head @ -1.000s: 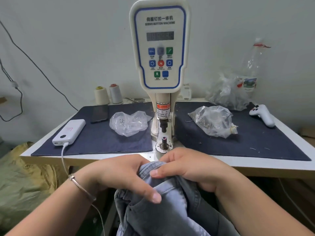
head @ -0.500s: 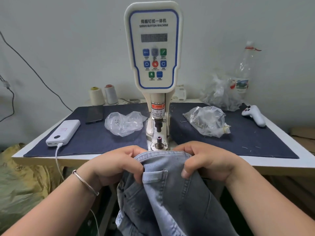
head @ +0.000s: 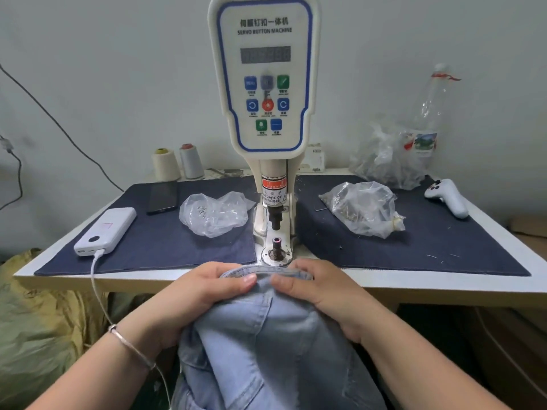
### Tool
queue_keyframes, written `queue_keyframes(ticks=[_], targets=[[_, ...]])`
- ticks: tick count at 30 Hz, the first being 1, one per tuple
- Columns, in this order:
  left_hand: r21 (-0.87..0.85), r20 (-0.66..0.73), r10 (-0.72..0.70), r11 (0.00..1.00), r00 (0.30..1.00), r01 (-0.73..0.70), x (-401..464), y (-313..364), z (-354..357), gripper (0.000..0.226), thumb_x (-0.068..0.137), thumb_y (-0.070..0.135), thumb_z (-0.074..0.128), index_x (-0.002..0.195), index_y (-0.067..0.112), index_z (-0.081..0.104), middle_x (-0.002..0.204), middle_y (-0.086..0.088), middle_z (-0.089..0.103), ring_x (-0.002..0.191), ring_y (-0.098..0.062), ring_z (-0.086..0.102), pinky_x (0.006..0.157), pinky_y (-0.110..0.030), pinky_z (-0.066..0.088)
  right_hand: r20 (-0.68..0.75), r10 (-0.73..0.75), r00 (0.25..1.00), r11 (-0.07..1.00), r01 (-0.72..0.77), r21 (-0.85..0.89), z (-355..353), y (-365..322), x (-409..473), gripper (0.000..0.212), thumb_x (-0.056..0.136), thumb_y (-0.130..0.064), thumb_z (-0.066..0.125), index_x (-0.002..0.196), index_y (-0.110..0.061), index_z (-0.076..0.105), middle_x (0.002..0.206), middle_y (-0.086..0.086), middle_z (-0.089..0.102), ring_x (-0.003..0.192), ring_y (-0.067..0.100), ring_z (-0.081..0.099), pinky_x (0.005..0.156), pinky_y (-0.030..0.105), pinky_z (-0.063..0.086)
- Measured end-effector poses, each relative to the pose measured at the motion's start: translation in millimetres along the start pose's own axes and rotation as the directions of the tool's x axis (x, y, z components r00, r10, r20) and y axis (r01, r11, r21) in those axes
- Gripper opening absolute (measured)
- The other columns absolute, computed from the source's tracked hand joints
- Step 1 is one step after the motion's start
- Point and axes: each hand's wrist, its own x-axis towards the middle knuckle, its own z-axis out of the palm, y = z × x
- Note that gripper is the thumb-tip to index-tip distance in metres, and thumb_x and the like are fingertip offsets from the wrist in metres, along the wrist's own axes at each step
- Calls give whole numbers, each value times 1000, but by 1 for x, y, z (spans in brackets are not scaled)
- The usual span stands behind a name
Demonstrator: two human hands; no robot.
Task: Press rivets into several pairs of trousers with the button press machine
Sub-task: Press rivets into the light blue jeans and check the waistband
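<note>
Light blue denim trousers [head: 266, 335] hang from the table's front edge down toward me. My left hand [head: 204, 291] grips the waistband from the left, thumb on top of the fabric. My right hand [head: 319, 288] grips the same waistband from the right. Both thumbs nearly meet at the middle seam. The white button press machine [head: 263, 84] stands straight ahead. Its lower die post [head: 276, 247] sits bare just beyond the waistband edge, under the upper punch [head: 275, 217].
A dark blue cloth [head: 414, 232] covers the white table [head: 444, 281]. Two clear bags of small metal parts [head: 214, 214] [head: 362, 210] lie left and right of the machine. A white power bank [head: 105, 230], a phone [head: 162, 196], thread cones [head: 165, 164] and a white controller [head: 448, 198] also lie there.
My hands have slid along the waistband toward each other, until the thumbs almost touch at the seam. The pocket corner seen before is gone from the top.
</note>
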Motion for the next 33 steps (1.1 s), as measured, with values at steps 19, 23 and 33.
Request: queue_keyframes(ticks=[19,23,33], targets=[[249,-547,167,968,821,-31,62,-4,-99,57,86,39,73,81,-15,56,73,-14,59,68,-21,55,65,-32,44,-586,-494,642,586,-252,-770,-152,39,79,20,93,-9,55,102,-10,73,105,8,67,97,30,59,73,34,44],[289,-558,128,956,820,47,75,-25,-108,56,86,44,73,80,-10,61,71,-17,67,64,-19,61,66,-33,49,-537,-257,804,325,-451,-831,-159,22,111,23,90,-10,49,94,-19,69,101,7,63,92,31,58,64,28,37],[261,-532,147,965,834,-4,73,-34,-117,58,85,45,73,81,-10,58,75,-14,66,68,-21,61,68,-35,49,-548,102,830,274,-553,-787,-159,-4,137,17,88,-28,62,101,-18,68,104,3,65,87,23,58,71,25,40]])
